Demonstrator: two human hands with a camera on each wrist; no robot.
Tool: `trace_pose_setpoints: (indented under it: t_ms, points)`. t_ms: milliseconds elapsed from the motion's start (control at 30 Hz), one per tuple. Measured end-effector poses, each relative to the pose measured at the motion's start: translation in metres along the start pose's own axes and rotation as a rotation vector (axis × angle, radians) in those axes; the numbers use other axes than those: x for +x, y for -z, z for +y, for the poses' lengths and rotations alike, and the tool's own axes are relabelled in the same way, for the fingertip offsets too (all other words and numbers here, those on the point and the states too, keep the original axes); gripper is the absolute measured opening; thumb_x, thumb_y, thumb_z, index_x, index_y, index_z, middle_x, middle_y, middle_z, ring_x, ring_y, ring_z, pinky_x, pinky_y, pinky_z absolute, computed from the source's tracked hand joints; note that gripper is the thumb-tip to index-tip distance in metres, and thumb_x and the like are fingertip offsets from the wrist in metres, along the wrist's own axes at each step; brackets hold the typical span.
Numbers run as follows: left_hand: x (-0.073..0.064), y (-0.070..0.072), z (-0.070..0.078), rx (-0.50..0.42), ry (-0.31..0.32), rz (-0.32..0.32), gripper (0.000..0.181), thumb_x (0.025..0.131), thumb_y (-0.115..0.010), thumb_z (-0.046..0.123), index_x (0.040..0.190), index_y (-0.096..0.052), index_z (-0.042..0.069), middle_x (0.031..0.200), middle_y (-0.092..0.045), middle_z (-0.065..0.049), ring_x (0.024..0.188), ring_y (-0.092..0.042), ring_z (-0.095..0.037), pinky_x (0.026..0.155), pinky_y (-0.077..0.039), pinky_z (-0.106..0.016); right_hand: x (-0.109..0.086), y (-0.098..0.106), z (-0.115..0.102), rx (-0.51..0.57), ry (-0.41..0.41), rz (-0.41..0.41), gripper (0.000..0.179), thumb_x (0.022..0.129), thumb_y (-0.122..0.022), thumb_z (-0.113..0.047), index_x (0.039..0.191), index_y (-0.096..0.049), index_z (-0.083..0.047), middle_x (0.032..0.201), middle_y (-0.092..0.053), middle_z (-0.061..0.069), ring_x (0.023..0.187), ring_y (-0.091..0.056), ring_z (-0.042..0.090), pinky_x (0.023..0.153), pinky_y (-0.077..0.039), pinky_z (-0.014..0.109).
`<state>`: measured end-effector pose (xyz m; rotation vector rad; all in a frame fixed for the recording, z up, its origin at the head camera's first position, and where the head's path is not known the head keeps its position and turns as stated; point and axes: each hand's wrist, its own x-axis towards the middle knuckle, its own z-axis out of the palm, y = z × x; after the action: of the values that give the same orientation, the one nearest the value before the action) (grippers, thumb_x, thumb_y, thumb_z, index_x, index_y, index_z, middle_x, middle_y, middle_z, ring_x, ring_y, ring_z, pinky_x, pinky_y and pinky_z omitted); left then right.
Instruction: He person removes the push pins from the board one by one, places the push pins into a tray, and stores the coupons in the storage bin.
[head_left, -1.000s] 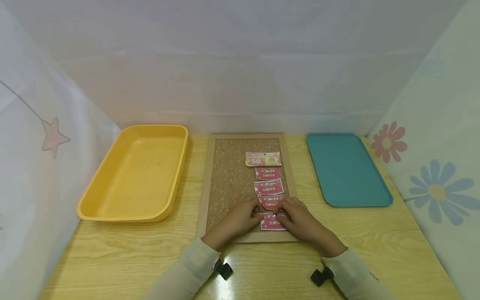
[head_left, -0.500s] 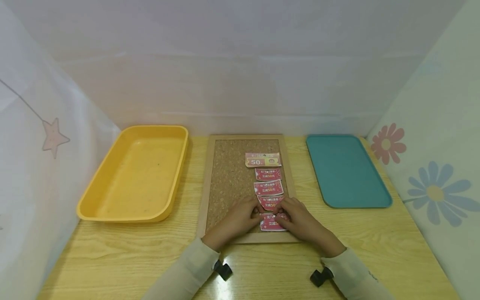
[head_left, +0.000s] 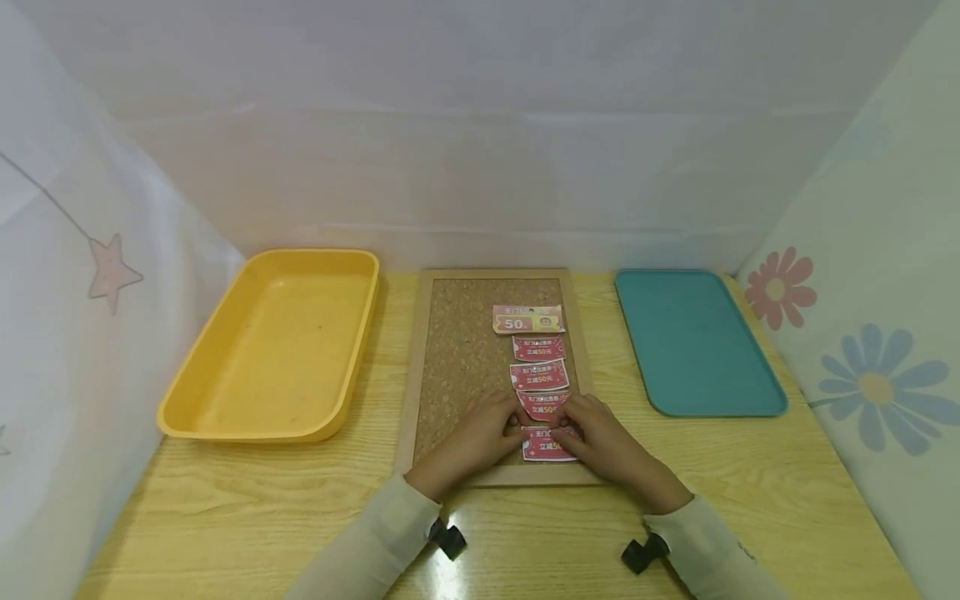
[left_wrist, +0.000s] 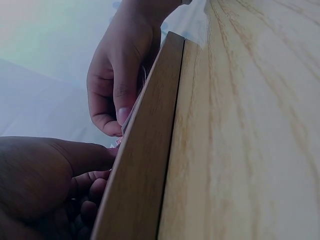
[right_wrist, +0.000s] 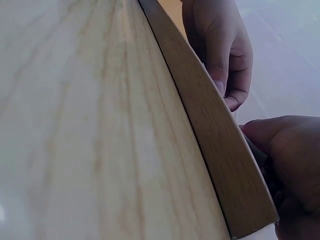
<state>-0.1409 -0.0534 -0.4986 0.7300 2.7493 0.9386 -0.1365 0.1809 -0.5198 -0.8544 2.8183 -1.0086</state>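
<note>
A framed cork board lies on the table in the head view, bearing a column of paper coupons with small pins. The topmost coupon is larger and paler; those below are red with white edges. My left hand is at the upper left corner of the lowest coupon, pinching with thumb and index finger. My right hand pinches at its upper right part, covering that corner. The fingertips also reach the lower edge of the coupon above. In the wrist views, the board's wooden frame hides most of the coupons.
To the left stands a deep yellow tray, and to the right lies a flat teal tray. White cloth closes off the back and sides. Black camera mounts sit at both wrists on the light sleeves.
Both hands stay in nearly the same place at the lowest coupon, with only slight finger movement. The board and trays hold their places.
</note>
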Motion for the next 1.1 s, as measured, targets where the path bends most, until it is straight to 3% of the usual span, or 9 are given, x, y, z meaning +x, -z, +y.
trace_pose_setpoints:
  t_ms: [1100]
  points:
    - [0.0004,0.0015,0.0018,-0.013,0.005,-0.005,0.013,0.090,-0.071,0.028,0.094,-0.064,0.019,0.085,-0.048,0.009,0.084,-0.045,-0.013,0.081,-0.036,-0.035,-0.0005,-0.0005,0.0026,0.011,0.056,0.034,0.009,0.095,-0.065,-0.024,0.090,-0.058,-0.027,0.086,-0.049,-0.018,0.078,-0.041,0.006,0.067,-0.038,0.027]
